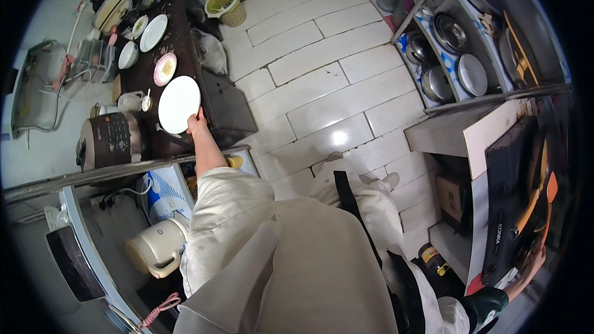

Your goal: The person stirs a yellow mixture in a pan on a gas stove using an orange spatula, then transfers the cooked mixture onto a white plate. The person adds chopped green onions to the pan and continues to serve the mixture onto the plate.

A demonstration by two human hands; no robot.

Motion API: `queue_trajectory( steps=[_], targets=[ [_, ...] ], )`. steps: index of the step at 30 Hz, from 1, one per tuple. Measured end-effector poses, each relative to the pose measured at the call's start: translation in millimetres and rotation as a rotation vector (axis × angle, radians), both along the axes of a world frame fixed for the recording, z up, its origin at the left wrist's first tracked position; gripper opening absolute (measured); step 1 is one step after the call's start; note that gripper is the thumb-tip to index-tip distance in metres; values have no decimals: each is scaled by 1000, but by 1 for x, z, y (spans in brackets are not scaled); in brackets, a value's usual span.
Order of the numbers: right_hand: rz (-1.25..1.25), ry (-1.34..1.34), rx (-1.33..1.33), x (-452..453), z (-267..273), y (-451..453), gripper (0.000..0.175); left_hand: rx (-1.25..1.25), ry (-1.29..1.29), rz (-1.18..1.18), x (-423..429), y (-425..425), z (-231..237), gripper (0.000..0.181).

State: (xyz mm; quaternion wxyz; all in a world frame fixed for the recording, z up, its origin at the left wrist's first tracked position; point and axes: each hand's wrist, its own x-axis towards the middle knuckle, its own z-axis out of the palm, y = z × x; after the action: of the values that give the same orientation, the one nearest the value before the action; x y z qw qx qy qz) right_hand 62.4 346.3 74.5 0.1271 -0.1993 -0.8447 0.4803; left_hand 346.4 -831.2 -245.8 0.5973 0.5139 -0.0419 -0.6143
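My left hand (197, 122) grips the near rim of a large white plate (178, 104), with the thumb on the top side. The plate is over the dark tabletop (174, 148); I cannot tell if it touches it. Beyond it lies a small pink-rimmed plate (165, 69) with yellowish food on it. Farther along are a white bowl (128, 55) and another white plate (153, 33). A glass mug (131, 101) and an electric pressure cooker (111, 140) stand to the left of the held plate. My right hand is out of view.
At the right, another person's hand (538, 260) holds an orange spatula (551, 188) over a black stove (506, 195). Pots and lids (472, 75) fill a shelf. A cream electric kettle (158, 246) sits low on the left. A yellow-green bucket (232, 11) stands on the tiled floor.
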Motion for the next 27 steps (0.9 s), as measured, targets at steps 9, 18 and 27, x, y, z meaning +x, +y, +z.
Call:
queue_trajectory(
  steps=[9,18,27],
  targets=[
    [-60,-67,124,22,21,-90,22,-352,286,-700,-60,84,32,66],
    [-137,-25,142,22,42,-140,21,-104,324,-1306,-213,267,122,41],
    [11,3,91,-2,30,-59,15,-61,357,-1591,-417,479,223,47]
  ],
)
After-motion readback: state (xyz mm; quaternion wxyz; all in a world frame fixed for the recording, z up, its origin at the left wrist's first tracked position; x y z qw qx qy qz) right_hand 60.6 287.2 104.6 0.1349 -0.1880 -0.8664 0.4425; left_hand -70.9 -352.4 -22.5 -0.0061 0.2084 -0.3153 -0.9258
